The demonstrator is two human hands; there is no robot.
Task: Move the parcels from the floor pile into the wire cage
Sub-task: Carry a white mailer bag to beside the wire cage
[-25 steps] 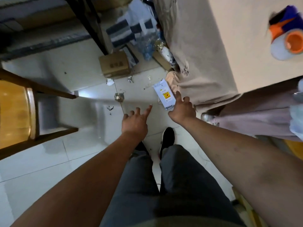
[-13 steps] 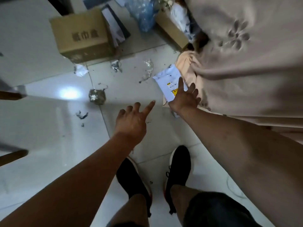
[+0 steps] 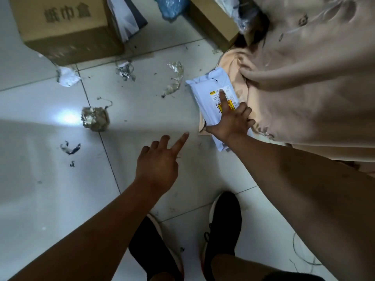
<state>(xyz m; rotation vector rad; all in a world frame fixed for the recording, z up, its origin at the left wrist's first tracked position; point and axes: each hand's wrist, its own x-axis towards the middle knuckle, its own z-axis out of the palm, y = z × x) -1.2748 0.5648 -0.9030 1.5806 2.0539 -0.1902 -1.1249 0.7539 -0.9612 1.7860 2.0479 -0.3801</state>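
Observation:
A white plastic mailer parcel [image 3: 207,92] with a yellow-marked label lies flat on the tiled floor, partly on the hem of a beige cloth [image 3: 304,82]. My right hand [image 3: 231,122] rests on its near half. The index finger stretches along the label, the thumb is at the parcel's left edge, and the other fingers curl at its right edge. My left hand [image 3: 160,161] hovers over the bare tiles to the left, fingers apart, index finger pointing towards the parcel and holding nothing. No wire cage is in view.
A brown cardboard box [image 3: 60,27] with printed characters stands at the top left. A second box [image 3: 213,23] and blue plastic wrap sit behind the parcel. A crumpled foil ball [image 3: 95,118] and paper scraps litter the tiles. My black shoes [image 3: 223,230] stand below.
The camera has dropped closer to the floor. My right hand has slid further up the white parcel, its index finger now on the label. My left hand keeps its pose.

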